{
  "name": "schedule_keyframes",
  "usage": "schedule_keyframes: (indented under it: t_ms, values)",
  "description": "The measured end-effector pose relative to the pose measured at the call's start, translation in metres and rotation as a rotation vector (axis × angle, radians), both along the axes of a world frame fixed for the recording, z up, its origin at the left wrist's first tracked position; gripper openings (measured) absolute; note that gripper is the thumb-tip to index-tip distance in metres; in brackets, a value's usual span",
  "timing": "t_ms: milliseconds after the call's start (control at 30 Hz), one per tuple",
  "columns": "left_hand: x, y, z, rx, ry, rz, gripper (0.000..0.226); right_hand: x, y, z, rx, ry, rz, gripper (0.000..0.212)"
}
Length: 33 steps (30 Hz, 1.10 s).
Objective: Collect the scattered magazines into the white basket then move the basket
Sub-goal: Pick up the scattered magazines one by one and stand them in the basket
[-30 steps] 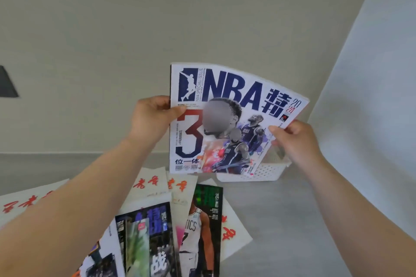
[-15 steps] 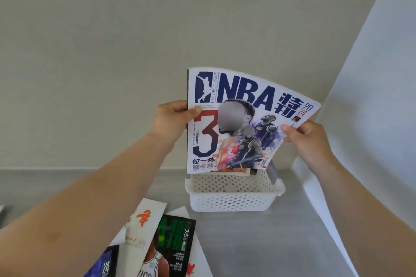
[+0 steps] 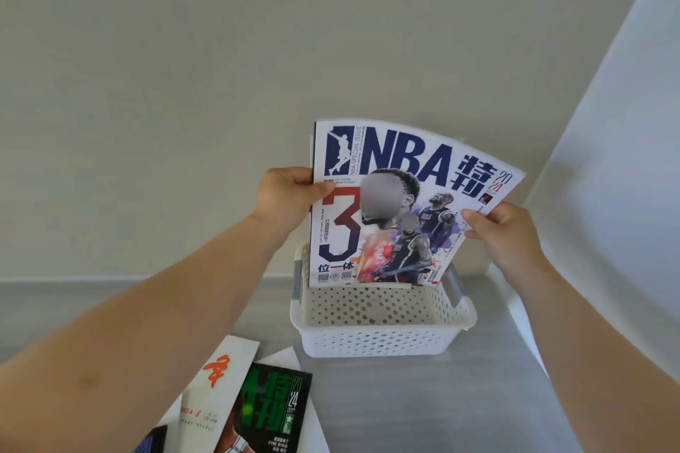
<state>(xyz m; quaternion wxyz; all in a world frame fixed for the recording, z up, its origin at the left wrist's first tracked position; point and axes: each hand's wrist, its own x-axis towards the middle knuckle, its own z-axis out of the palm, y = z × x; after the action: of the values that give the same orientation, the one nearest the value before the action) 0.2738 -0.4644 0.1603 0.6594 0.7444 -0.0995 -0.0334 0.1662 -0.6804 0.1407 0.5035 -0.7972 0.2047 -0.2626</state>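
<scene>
Nearest, loose magazines (image 3: 257,412) lie cut off at the frame's bottom edge of the bench (image 3: 423,401). Beyond, the magazine (image 3: 397,210), earlier raised, now dips its lower edge into the white basket (image 3: 379,338); the left hand (image 3: 290,195) and right hand (image 3: 504,232) pinch its sides, fingers closed. Basket contents are hidden.

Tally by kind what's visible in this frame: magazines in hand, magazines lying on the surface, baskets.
Held NBA magazine, left hand and right hand gripping it: 1
Magazines on the surface, green-covered and white red-lettered: at least 2; others cropped
White basket: 1
Total: at least 4
</scene>
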Motion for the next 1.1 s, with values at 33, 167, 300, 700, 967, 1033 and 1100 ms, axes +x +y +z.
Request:
schedule_keyframes:
  t_ms: [33, 167, 300, 700, 967, 1033, 1100]
  values:
    - [0.002, 0.001, -0.005, 0.024, 0.025, 0.003, 0.013, 0.001, 0.002, -0.004, 0.005, 0.020, 0.009, 0.019]
    - [0.012, 0.004, -0.024, 0.099, 0.110, 0.000, 0.016, 0.009, 0.004, -0.022, 0.031, 0.074, 0.020, 0.017]
    - [0.021, 0.001, -0.034, 0.120, 0.107, -0.006, 0.016, 0.018, 0.002, -0.030, 0.057, 0.083, 0.001, 0.019]
    - [0.027, -0.016, -0.061, 0.297, -0.117, 0.193, 0.028, 0.049, 0.006, -0.055, 0.189, 0.061, -0.064, 0.052]
    - [0.027, -0.013, -0.065, 0.316, -0.164, 0.195, 0.013, 0.053, 0.014, -0.070, 0.248, 0.022, -0.022, 0.053]
    - [0.028, -0.011, -0.065, 0.291, -0.171, 0.174, 0.013, 0.052, 0.013, -0.071, 0.253, 0.015, -0.034, 0.053]
    - [0.029, -0.010, -0.065, 0.288, -0.184, 0.162, 0.013, 0.052, 0.013, -0.073, 0.235, 0.013, -0.047, 0.055]
